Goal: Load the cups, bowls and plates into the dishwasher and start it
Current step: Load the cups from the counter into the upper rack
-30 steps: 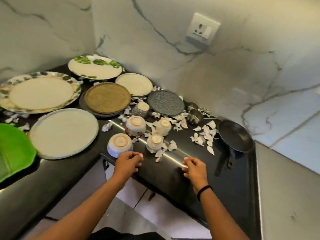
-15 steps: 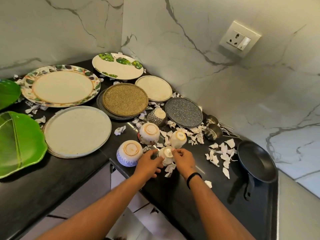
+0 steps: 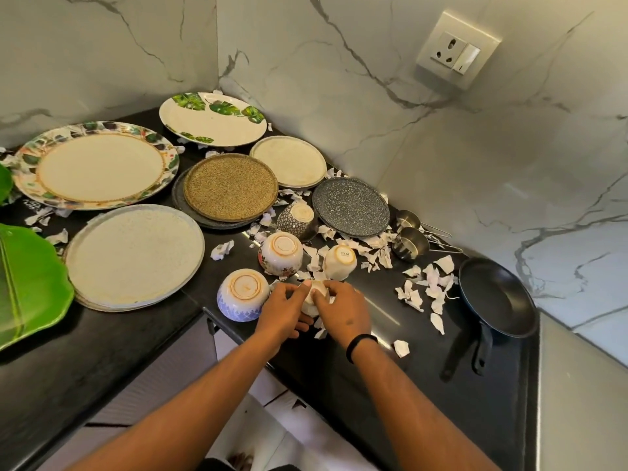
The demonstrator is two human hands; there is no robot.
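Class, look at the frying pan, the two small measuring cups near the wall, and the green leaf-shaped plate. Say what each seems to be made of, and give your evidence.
Frying pan: probably coated metal; matte black inside, dull sheen.
Measuring cups: likely stainless steel; mirror-bright silver, thin wire handles.
Green leaf-shaped plate: possibly plastic or melamine; uniform glossy green, moulded veins. Glazed ceramic cannot be ruled out.

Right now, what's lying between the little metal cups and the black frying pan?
Torn paper scraps lie scattered on the black counter between the metal measuring cups and the frying pan, seen in the head view.
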